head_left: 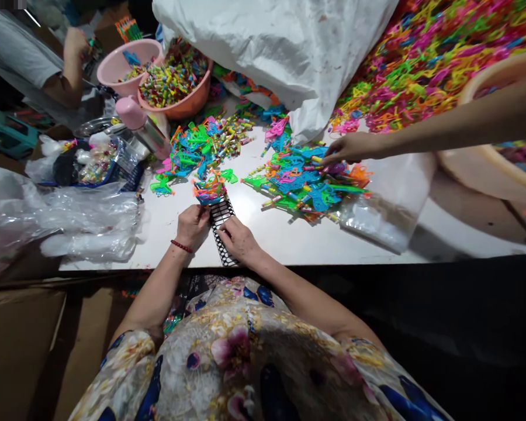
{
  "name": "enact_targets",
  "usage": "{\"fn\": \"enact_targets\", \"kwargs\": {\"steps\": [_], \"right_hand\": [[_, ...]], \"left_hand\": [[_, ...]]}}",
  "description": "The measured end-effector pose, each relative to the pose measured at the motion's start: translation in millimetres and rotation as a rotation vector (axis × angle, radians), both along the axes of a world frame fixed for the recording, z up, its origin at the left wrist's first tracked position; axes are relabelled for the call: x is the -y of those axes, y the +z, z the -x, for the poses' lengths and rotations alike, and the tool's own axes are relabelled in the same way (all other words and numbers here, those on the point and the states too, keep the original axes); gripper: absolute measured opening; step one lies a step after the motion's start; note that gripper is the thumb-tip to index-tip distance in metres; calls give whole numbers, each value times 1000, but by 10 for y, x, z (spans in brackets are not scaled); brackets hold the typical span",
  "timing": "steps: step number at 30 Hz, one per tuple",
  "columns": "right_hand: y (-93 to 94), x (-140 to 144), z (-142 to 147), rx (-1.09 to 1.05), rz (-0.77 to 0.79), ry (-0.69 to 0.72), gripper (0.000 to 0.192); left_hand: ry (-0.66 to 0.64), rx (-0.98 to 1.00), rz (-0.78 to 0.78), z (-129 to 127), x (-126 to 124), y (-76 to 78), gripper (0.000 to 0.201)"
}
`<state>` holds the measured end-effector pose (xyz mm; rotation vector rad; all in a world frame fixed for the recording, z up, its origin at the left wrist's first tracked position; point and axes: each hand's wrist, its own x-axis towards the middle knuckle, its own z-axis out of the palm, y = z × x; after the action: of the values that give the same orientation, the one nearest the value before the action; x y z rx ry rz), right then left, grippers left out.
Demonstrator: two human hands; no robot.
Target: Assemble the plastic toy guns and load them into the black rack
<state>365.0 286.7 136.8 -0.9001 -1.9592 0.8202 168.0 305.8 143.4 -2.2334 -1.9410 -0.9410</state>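
A narrow black plastic rack with rows of holes [225, 252] lies on the white table before me. Small orange, pink and blue plastic pieces [209, 190] are bunched at its far end. At the rack's left edge is my left hand [191, 227], fingers closed in a pinch; what the fingertips hold is hidden. My right hand [240, 240] rests over the right side of the rack with its fingers curled together, and I cannot see what is in them. Just beyond lies a pile of bright plastic pieces with small labelled tubes [304, 178].
Another person's hand [350, 149] reaches into the right pile. Behind stand a pink basin [109, 73], an orange basin [184, 108] and a pink-lidded bottle [144, 128]. Clear plastic bags [96, 219] lie left; a white sack [280, 47] hangs behind. A second person [30, 52] works far left.
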Motion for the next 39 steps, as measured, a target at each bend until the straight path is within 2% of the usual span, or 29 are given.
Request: {"fn": "enact_targets", "kwargs": {"steps": [7,16,23,28,35,39], "right_hand": [[3,-1,9,7,-17,-9,9],[-6,5,21,44,-49,-25,9],[-1,14,50,131,-36,-31,8],[26,-17,33,111,-11,-29,7],[50,-206,5,140,86,-20,3],[33,-334,23,152,98,-100,12]], "left_hand": [[-36,0,-48,3,-11,-18,32],[-148,-20,55,113,-85,30,29],[-30,-11,107,20,-61,40,24],[59,144,140,-91,9,70,20],[55,434,217,-159,47,57,11],[59,388,200,-230,45,51,8]]}}
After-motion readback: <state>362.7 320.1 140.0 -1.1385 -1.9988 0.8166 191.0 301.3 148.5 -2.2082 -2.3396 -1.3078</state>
